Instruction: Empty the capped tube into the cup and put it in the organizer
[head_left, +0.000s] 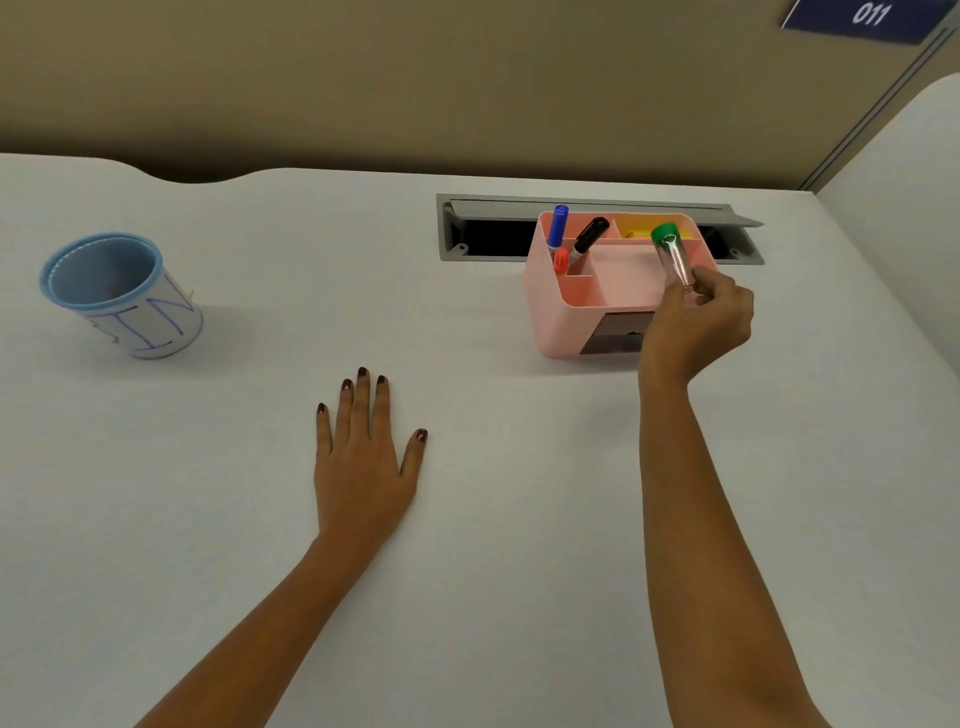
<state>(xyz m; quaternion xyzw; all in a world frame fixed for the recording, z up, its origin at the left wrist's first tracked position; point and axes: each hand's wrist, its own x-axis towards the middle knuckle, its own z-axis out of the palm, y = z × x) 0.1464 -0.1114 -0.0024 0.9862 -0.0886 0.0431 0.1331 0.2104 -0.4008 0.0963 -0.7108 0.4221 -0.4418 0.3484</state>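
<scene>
The capped tube (673, 258) was pinched at its lower end by the right hand (696, 327) over the pink organizer (566, 312), its tip hidden by fingers. The left hand (363, 467) lay flat and empty on the tabletop (493, 519). The contents of the cup (122, 296), far left, could not be made out.

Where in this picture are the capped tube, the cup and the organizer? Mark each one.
capped tube (675, 262): head view, on its clear body below the green cap.
cup (156, 322): head view, on its white lettered side.
organizer (550, 317): head view, on its pink front wall.
</scene>
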